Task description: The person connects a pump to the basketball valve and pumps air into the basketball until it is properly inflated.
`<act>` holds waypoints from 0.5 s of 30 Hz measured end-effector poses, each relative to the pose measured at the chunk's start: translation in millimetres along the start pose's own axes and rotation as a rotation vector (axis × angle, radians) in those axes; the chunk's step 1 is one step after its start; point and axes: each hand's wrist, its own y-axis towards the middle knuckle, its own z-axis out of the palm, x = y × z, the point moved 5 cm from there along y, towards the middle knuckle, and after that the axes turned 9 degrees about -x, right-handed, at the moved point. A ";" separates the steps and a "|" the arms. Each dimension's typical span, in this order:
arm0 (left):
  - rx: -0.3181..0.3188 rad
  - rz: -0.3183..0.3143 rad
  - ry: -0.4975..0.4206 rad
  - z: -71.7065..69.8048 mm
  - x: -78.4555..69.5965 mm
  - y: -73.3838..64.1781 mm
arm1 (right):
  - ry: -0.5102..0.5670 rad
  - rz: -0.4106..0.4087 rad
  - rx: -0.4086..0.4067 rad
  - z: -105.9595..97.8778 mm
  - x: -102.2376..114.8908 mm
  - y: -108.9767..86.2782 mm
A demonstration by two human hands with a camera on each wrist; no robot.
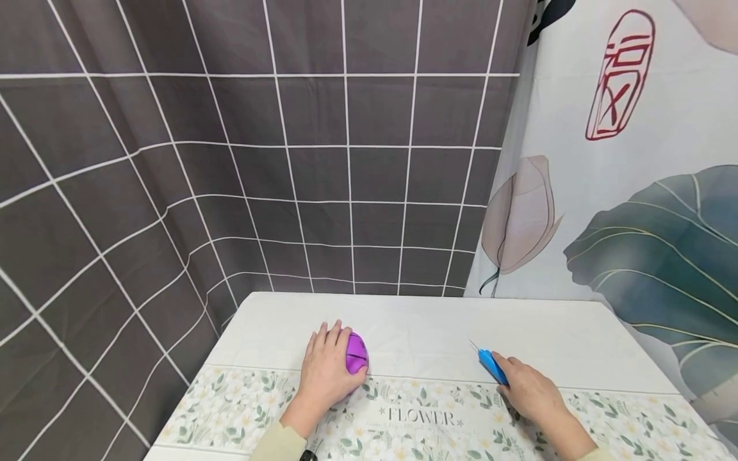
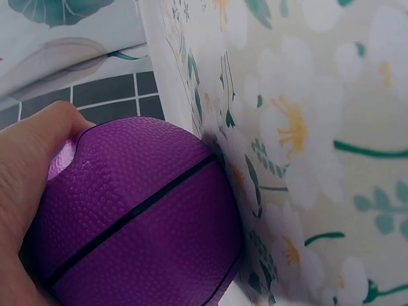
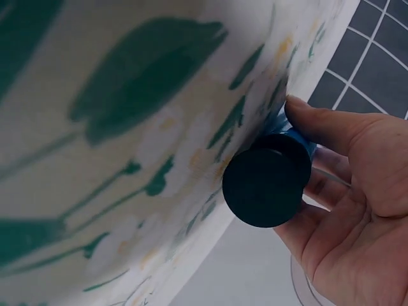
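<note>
A purple rubber ball with black seam lines rests on the table left of centre. My left hand grips it from above and the left, fingers over its far side and thumb at its near right. The left wrist view shows the pebbled skin of the ball against the flowered cloth. To the right, my right hand holds a blue ball pump, its thin needle pointing away and left. From the right wrist, the pump's round black end faces the camera, with thumb and fingers around the blue body.
A white tablecloth with a flowered band and the word FLOWER covers the table. Behind and to the left hangs a dark grey curtain with white grid lines. On the right hangs a white curtain with leaf prints.
</note>
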 end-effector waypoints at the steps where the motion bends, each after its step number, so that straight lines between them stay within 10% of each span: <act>1: 0.000 -0.001 0.001 0.1 0.1 -0.4 | 0.005 0.001 0.003 0.3 0.3 0.2; 15: 0.017 0.013 0.009 -0.4 -0.8 -0.7 | -0.012 0.001 0.053 6.7 -4.6 0.9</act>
